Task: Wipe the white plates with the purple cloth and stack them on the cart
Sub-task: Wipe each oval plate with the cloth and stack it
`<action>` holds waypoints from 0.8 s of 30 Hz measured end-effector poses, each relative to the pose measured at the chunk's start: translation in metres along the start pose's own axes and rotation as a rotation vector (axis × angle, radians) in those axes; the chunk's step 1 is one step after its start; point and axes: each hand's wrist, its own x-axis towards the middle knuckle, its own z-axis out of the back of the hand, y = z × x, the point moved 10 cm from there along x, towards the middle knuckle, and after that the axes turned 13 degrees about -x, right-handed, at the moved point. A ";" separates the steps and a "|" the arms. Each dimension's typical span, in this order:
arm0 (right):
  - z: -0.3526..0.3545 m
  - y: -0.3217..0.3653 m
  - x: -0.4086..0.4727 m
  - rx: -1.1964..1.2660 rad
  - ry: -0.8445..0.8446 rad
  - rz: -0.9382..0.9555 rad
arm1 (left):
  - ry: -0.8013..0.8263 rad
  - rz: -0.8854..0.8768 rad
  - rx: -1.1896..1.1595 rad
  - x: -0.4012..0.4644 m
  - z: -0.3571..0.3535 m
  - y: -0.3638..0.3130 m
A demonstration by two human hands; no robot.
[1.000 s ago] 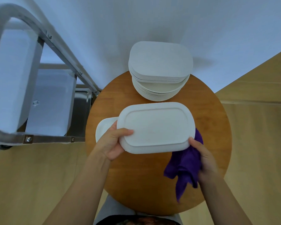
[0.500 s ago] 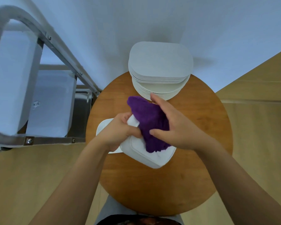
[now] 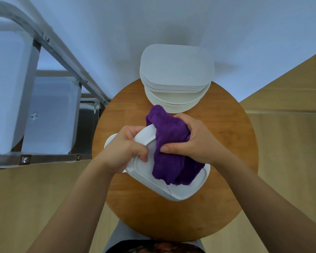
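Compared with half a second before, the white plate (image 3: pixel 179 190) had tilted further toward the near right, so more of its rimmed face showed below the purple cloth (image 3: pixel 170 148). The cloth had spread down across the plate, whereas a second earlier it hung below the plate's right end. The left hand (image 3: pixel 125 152) gripped the plate's left edge as before, thumb over the rim and fingers curled behind it. The right hand (image 3: pixel 195 141) clutched the bunched cloth and pressed it onto the plate's face.

The plate was held above the round wooden table (image 3: pixel 226 143). At the table's far edge stood a stack of plates (image 3: pixel 175 73), rounded-rectangular ones lying on top of round ones. Another white dish (image 3: pixel 109 141) lay on the table under the left hand, mostly hidden, so its shape could not be made out.

To the left stood the metal cart (image 3: pixel 49 157). Pale trays or plates (image 3: pixel 7 84) rested on its shelves, blurred and partly cut off by the frame and the cart's rails, so I could not tell how many there were. The far end of the held plate was hidden under the cloth.
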 end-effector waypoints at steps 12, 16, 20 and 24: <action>0.025 -0.034 -0.026 0.100 0.090 -0.132 | 0.007 -0.157 -0.134 -0.003 0.016 -0.018; 0.032 -0.043 -0.034 0.247 -0.023 -0.143 | -0.034 -0.161 -0.203 -0.003 0.025 -0.017; 0.043 -0.052 -0.042 0.513 -0.289 -0.145 | -0.208 -0.155 -0.342 0.000 0.040 -0.006; 0.044 -0.066 -0.056 0.665 -0.632 -0.210 | -0.337 -0.162 -0.392 -0.005 0.043 0.006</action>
